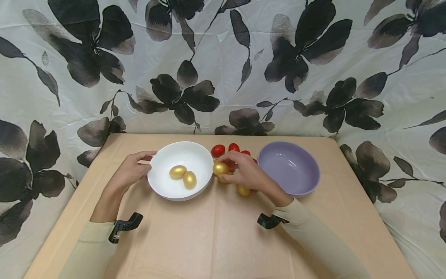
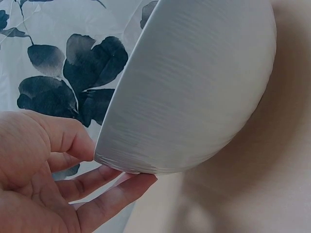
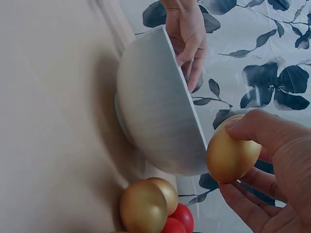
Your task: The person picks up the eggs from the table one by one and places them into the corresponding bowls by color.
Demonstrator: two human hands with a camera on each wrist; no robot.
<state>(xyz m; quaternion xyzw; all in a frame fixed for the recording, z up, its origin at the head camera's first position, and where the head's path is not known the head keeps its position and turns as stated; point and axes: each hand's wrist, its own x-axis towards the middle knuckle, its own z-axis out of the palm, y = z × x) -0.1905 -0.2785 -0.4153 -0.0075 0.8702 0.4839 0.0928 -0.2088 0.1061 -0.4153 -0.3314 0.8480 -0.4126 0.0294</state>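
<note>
A white bowl (image 1: 181,155) stands on the table with two golden eggs (image 1: 189,179) inside. My left hand (image 1: 134,170) holds the bowl's left rim, thumb at the edge and fingertips against the outer wall (image 2: 189,87). Between thumb and fingers, my right hand (image 1: 244,170) pinches another golden egg (image 3: 233,150), raised beside the bowl's right rim. Below that hand lie more golden eggs (image 3: 143,206) and red eggs (image 3: 182,217) on the table, partly hidden by it in the head view.
A purple bowl (image 1: 289,166) stands to the right of the eggs, close to my right wrist. Red eggs (image 1: 218,150) lie between the two bowls toward the back. Behind the table edge hangs a floral cloth (image 1: 223,58).
</note>
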